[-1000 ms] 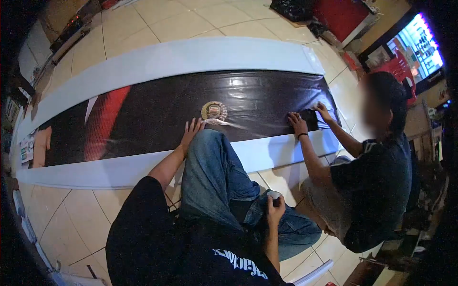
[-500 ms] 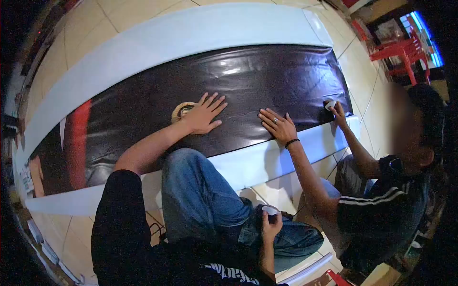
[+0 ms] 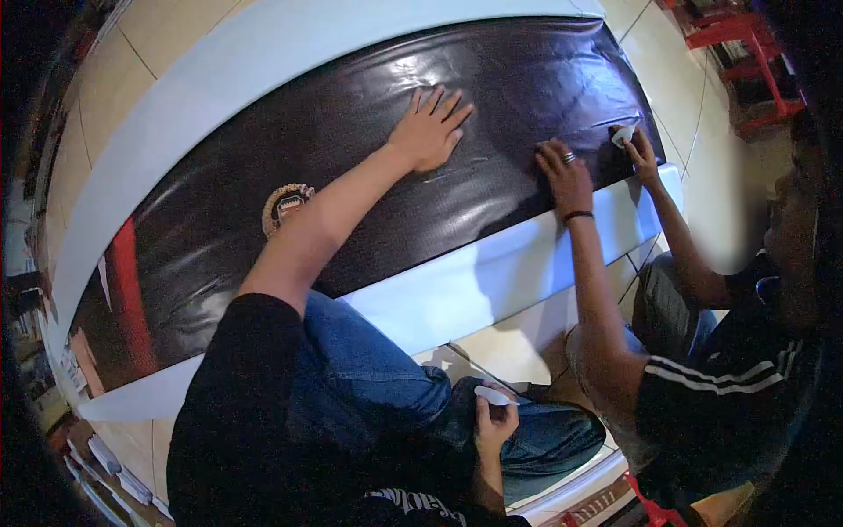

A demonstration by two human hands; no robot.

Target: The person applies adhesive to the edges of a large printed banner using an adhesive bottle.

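My left hand [image 3: 428, 132] lies flat with fingers spread on a glossy dark printed sheet [image 3: 369, 202], which shows some wrinkles. Below my left forearm, a round emblem [image 3: 285, 206] on the sheet is partly covered. Near my knee, my right hand [image 3: 497, 426] holds a small white tool [image 3: 493, 395] between thumb and fingers, away from the sheet. White panel surface [image 3: 421, 312] borders the sheet along its near and far edges.
A co-worker at the right rests one hand [image 3: 569, 180] on the sheet and presses a white tool [image 3: 623, 136] near its right end with the other. Red plastic chairs [image 3: 764, 66] stand at the upper right on the tiled floor [image 3: 132, 44].
My left hand has slid up and to the right across the sheet, away from the emblem. The view has shifted. The co-worker's flat hand now has more bent fingers.
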